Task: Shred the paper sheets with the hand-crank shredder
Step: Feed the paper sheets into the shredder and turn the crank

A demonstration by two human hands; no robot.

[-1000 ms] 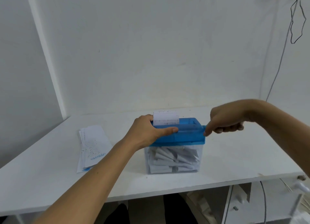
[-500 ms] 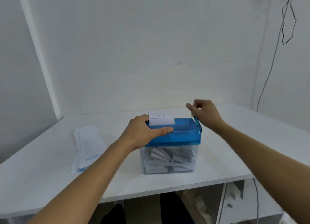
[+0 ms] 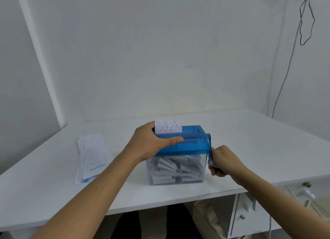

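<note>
The hand-crank shredder (image 3: 192, 142) has a blue top on a clear bin (image 3: 176, 169) filled with white paper strips, standing near the front of the white table (image 3: 250, 140). A printed paper sheet (image 3: 167, 126) sticks up out of the slot at the top. My left hand (image 3: 151, 142) grips the blue top from the left, thumb along its front edge. My right hand (image 3: 223, 161) holds the crank handle (image 3: 209, 149) at the shredder's right side, with the handle now low beside the bin.
A stack of printed paper sheets (image 3: 92, 156) lies on the table to the left of the shredder. A small white drawer unit (image 3: 244, 213) stands under the table at right. A black cable (image 3: 292, 56) hangs down the right wall.
My right hand has swung the crank from the top back of the shredder down to its lower front right. The sheet in the slot stands a little lower. My left hand stays put.
</note>
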